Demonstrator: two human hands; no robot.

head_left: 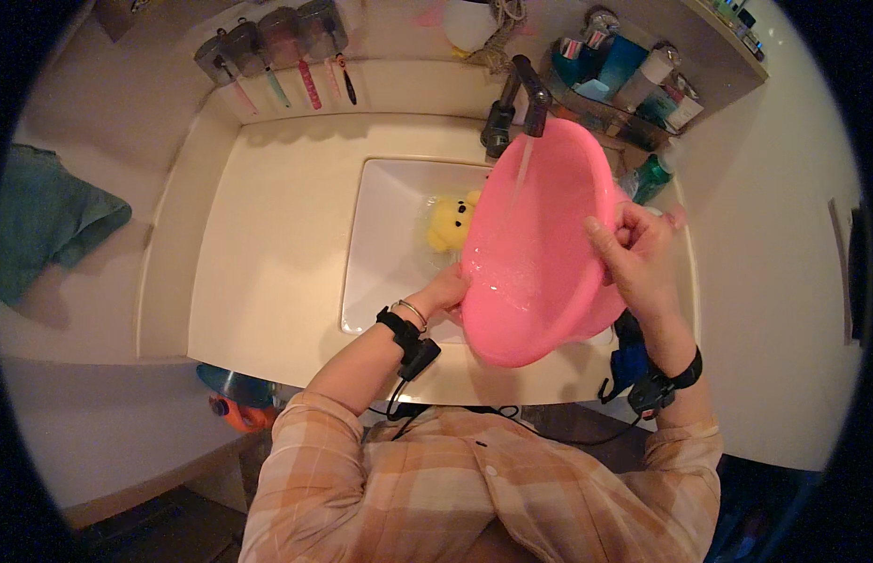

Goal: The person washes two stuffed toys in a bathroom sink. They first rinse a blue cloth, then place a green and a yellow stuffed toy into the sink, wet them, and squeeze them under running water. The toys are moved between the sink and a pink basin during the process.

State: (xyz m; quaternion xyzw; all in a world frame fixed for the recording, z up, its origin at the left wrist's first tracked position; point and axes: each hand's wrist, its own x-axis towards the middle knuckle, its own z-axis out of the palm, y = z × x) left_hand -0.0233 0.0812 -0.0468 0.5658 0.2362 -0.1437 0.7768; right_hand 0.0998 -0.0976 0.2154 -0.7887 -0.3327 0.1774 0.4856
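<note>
A pink plastic basin (528, 274) is held tilted over the white sink (387, 211). Water streams from the black faucet (531, 95) into it, and a little foamy water lies against its lower side. My right hand (633, 253) grips the raised right rim, thumb on the inside. At the lower left rim, my left hand (447, 288) holds the basin, its fingers partly hidden beneath. Left of the basin, a yellow plush toy (447, 222) with black eyes and nose sits wet in the sink, partly covered by the basin.
Several toothbrushes (308, 84) hang from wall cups at the back left. A corner shelf (605, 116) with bottles and a green pump bottle (651, 177) stand at the back right. A green towel (53, 218) hangs at the far left. Cables run from both wrist devices.
</note>
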